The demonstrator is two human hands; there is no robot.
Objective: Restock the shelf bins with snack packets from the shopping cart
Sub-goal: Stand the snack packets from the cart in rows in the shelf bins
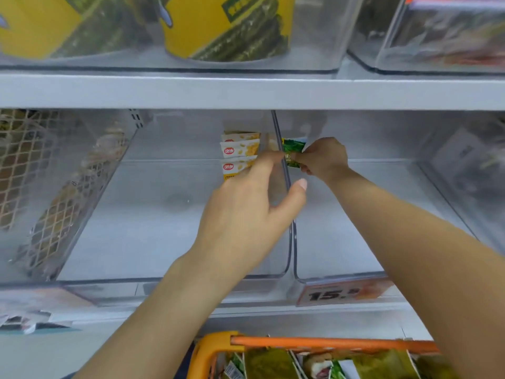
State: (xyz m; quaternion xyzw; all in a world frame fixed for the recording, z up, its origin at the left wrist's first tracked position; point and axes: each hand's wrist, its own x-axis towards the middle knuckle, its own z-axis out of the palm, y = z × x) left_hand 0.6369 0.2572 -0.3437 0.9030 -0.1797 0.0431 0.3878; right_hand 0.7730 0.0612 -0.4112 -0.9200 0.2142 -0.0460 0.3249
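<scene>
Green foil of a small snack packet (293,157) is pinched by the right hand (325,158) at the far back of the right clear bin (341,242), just beside the divider wall (285,181). The packet is held upright, its long axis vertical, lying left of the gripping fingers. The left hand (246,214) is stretched forward with relaxed fingers, holding nothing, its fingertips close to the packet from the left bin (164,228), where cream packets (239,155) are stacked. More packets wait below in the orange cart (314,344).
</scene>
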